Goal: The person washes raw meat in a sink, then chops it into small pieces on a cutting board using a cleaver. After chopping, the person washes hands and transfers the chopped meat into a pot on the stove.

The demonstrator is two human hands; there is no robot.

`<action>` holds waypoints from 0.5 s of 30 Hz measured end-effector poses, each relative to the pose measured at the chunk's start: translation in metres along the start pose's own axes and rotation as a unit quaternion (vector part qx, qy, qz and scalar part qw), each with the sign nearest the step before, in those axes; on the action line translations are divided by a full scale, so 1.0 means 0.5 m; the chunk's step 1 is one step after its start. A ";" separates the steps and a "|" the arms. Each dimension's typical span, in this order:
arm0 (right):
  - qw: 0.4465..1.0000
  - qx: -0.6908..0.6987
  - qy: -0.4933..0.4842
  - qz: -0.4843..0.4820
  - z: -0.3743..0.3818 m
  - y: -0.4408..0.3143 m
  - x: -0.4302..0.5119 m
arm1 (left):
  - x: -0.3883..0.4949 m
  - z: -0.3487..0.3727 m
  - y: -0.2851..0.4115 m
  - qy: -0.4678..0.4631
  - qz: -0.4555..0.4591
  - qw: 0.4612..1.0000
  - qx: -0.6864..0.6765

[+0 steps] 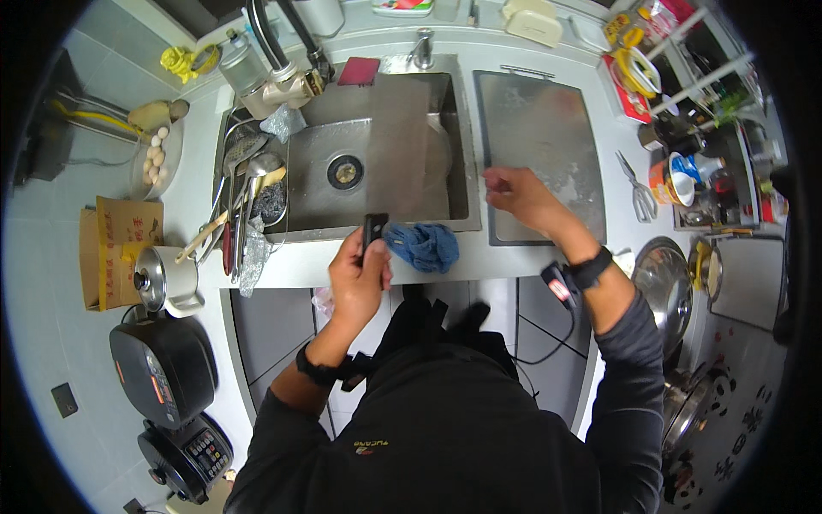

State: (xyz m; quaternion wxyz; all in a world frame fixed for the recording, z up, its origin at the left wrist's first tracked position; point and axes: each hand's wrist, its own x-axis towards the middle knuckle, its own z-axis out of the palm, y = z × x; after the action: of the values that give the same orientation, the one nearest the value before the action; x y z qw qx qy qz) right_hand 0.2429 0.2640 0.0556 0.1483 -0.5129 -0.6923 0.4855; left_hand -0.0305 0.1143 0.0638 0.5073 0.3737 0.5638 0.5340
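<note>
My left hand (361, 273) grips the black handle of a cleaver (399, 144). The broad rectangular blade points away from me over the stainless steel sink (321, 144), and the sink shows faintly through its blur. Just right of the handle, a crumpled blue cloth (424, 246) lies on the counter's front edge. My right hand (521, 196) hovers by the left side of a metal cutting board (546, 141), fingers curled and slightly blurred. I see nothing in it, though the inside of the fingers is partly hidden.
A rack (286, 212) with ladles and other utensils occupies the sink's left side. Behind the sink are a black-necked faucet (263, 38), a small metal tap (422, 48) and a red pad (358, 71). Kitchen scissors (639, 193) lie right of the board; a lidded pot (164, 279) stands left.
</note>
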 end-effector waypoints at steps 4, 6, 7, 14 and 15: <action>0.993 -0.037 -0.110 0.020 0.096 0.026 0.208 | -0.046 -0.067 -0.016 0.089 -0.024 0.996 0.018; 0.979 -0.154 -0.129 -0.029 0.145 0.051 0.287 | -0.085 -0.086 -0.019 0.125 -0.036 0.991 0.022; 0.967 -0.209 -0.134 -0.061 0.169 0.060 0.325 | -0.106 -0.092 -0.021 0.140 -0.040 0.989 0.016; 0.871 -0.386 -0.223 -0.206 0.312 0.124 0.470 | -0.197 -0.118 -0.041 0.217 -0.034 0.976 -0.007; 0.857 -0.409 -0.245 -0.194 0.327 0.128 0.485 | -0.203 -0.121 -0.047 0.224 -0.041 0.974 0.000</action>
State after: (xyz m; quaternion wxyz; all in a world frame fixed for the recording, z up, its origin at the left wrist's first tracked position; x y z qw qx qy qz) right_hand 0.0598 0.3862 -0.1472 -0.1580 -0.2476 -0.9278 0.2299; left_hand -0.0655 -0.0006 0.0533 0.3896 0.2217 0.6777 0.5829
